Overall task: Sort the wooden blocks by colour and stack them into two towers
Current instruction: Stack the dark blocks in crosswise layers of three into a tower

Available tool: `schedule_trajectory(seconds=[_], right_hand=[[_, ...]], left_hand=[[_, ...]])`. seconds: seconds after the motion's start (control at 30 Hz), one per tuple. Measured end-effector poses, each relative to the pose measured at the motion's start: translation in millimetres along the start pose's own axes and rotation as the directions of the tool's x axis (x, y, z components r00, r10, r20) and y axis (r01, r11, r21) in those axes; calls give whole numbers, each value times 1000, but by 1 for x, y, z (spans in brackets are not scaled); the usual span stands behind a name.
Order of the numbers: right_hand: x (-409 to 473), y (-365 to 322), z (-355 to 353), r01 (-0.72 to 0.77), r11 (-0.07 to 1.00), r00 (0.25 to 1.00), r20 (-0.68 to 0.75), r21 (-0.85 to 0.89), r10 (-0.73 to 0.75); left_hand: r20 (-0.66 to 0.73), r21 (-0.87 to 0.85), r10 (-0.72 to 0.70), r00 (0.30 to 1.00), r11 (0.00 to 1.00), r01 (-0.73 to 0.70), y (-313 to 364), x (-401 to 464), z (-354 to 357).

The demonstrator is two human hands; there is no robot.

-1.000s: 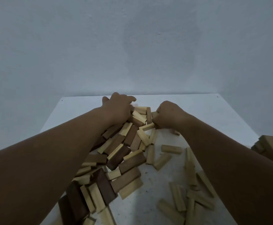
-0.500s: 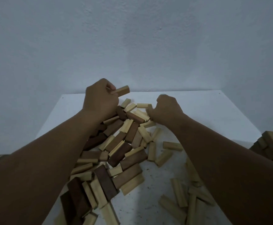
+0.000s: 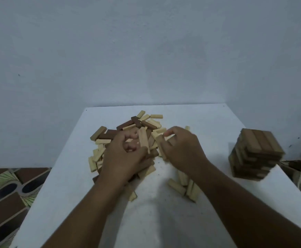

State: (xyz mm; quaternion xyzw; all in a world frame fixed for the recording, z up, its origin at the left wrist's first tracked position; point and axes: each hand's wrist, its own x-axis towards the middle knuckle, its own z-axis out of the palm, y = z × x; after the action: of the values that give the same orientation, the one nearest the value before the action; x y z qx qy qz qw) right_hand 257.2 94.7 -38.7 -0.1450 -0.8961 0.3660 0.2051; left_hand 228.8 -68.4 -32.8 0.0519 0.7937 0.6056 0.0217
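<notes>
Two hands over one block pile (image 3: 137,129) on a table (image 3: 208,119). Left hand (image 3: 126,156) gripping one pale block (image 3: 143,139); right hand (image 3: 180,149) curled round another block (image 3: 162,149). One tower (image 3: 255,154) at right.

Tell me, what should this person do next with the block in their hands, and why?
Probably lift the pale block that the left hand holds clear of the mixed pile and set it with the pale blocks lying nearer on the table. The tower on the right looks all dark, so pale ones seem to belong apart. What the right hand grips is blurred.
</notes>
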Motion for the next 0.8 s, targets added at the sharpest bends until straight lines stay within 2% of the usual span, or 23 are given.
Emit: schedule_trajectory(seconds=[0.07,0.17,0.3,0.4,0.47,0.57,0.67,0.8], right_hand=[[-37,-2,-5,10,1000,1000,-15,-5,-10],[-85,-4,-13,-12,1000,999,41,-5,12],[-133,2,-17,-19,1000,995,99,-2,20],[-153,13,-13,-1,996,993,117,-84,11],[-161,21,-9,31,990,994,105,-134,-17],[-164,32,-5,87,984,996,8,-157,-87],[-165,37,-9,96,991,995,-12,-88,-97],[-165,31,-22,86,993,996,9,83,-87]], left_hand=[[-4,-4,-19,1000,1000,19,-8,-28,2],[14,-15,-26,1000,1000,26,-22,-70,0],[-21,120,66,998,991,-63,-40,-113,-5],[-6,204,111,994,973,-107,-44,-128,-6],[21,248,134,991,959,-135,-44,-133,-6],[16,255,141,990,957,-141,-46,-139,-3],[25,270,145,989,952,-146,-50,-142,-2],[30,401,207,978,893,-202,-51,-140,-4]])
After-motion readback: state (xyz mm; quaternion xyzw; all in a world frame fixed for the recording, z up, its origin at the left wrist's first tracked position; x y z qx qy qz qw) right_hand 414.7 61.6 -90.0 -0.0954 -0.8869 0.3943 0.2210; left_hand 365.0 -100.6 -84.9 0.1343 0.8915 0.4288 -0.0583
